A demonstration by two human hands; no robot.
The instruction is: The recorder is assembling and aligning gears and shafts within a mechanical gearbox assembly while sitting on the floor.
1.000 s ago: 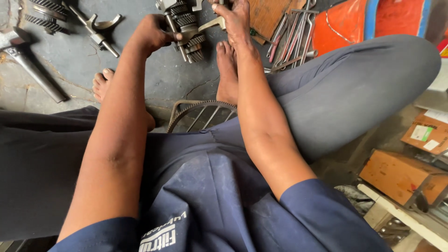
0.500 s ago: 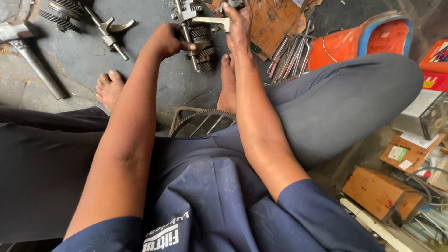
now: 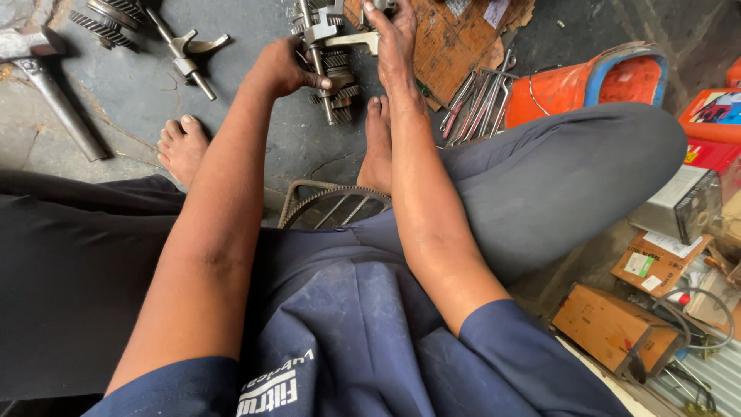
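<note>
My left hand [image 3: 282, 71] is curled shut around the grey steel gear shaft assembly [image 3: 328, 66], a stack of toothed wheels on a long rod that stands on the grey concrete floor [image 3: 255, 131] at the far middle of the scene. My thumb and fingers press against the gears on its left side. My right hand [image 3: 394, 38] reaches over from the right, fingers bent and closed on the upper part of the same assembly, where a pale metal fork arm [image 3: 356, 40] sticks out toward my palm; how tightly those fingers grip I cannot tell, since the top edge cuts them off.

My 2 bare feet rest on the floor: the right foot [image 3: 378, 147] just near of the shaft, the left foot [image 3: 184, 147] well to its left. Between my knees, close to me, sits a round wire-spoked metal ring [image 3: 332, 205].

Far left lie a loose shift fork on a rod [image 3: 185, 50], a dark toothed gear [image 3: 104, 19] and a heavy steel hammer [image 3: 46, 85]. Right of the shaft lie a torn brown cardboard sheet [image 3: 448, 46], a bundle of long steel tools [image 3: 471, 104] and an orange plastic tub with a blue rim [image 3: 587, 81]. Brown cardboard boxes [image 3: 617, 328] sit near right.
</note>
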